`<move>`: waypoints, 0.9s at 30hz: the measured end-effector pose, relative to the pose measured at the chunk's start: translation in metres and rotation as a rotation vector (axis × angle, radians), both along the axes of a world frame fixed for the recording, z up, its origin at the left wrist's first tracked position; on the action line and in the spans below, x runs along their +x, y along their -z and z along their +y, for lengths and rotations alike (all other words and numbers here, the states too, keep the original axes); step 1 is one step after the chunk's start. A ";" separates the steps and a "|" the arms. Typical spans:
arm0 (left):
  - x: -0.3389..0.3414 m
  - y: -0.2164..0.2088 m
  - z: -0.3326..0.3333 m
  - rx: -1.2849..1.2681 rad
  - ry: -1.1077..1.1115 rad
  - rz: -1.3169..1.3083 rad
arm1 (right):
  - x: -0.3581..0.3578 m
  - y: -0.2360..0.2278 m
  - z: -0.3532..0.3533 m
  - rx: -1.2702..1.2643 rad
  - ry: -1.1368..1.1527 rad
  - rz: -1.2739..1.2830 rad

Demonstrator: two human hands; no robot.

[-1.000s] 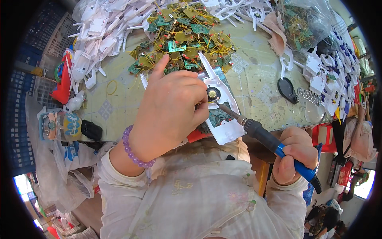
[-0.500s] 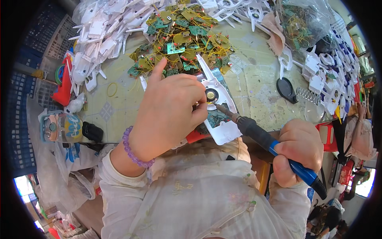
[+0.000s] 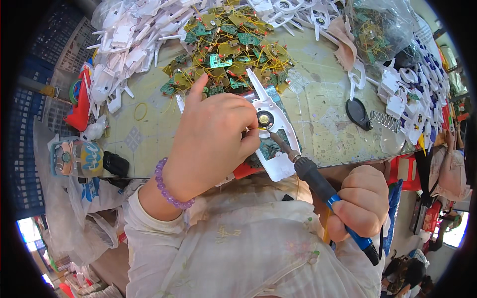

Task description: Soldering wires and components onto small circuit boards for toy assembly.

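Observation:
My left hand [image 3: 213, 139], wearing a purple bead bracelet [image 3: 164, 185], is closed in a pinch with its index finger raised. A thin yellow wire [image 3: 264, 128] shows at its fingertips, beside a round black speaker [image 3: 265, 118]. The speaker sits in a white plastic housing [image 3: 279, 167] with a narrow prong, lying at the table's near edge and partly hidden by my left hand. My right hand [image 3: 362, 201] is wrapped round the blue and black handle of a soldering iron [image 3: 314, 178]. The iron's tip reaches the housing just below the speaker, near the wire.
A heap of green circuit boards [image 3: 228, 47] with yellow wires lies beyond my hands. White plastic housings [image 3: 124, 39] are piled at far left, with more [image 3: 397, 84] at right. A black oval part [image 3: 357, 113], a coil spring [image 3: 385, 119] and a soldering-wire-like yellow loop [image 3: 141, 111] lie on the table [image 3: 323, 134].
My right hand has moved left and slightly down with the soldering iron, whose handle now stands steeper. The tip stays near the speaker. My left hand has hardly moved.

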State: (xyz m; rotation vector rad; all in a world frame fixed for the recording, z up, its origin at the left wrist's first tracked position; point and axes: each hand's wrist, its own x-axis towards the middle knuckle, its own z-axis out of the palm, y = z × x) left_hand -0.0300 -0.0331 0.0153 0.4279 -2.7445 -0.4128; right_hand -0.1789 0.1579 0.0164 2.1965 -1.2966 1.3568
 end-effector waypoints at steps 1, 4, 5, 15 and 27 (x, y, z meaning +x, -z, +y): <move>0.000 0.000 0.000 -0.004 0.001 0.001 | 0.000 0.002 0.001 -0.015 0.016 -0.024; 0.000 0.000 -0.001 -0.003 0.004 0.011 | -0.003 0.005 0.008 -0.035 0.028 -0.053; 0.001 0.000 -0.001 -0.004 0.004 0.012 | -0.004 0.006 0.011 -0.038 0.022 -0.059; 0.010 -0.001 -0.002 -0.046 0.000 0.084 | -0.002 0.014 0.026 -0.075 0.186 -0.202; 0.001 0.004 0.002 -0.030 0.016 0.106 | -0.001 0.013 0.022 0.083 0.065 -0.197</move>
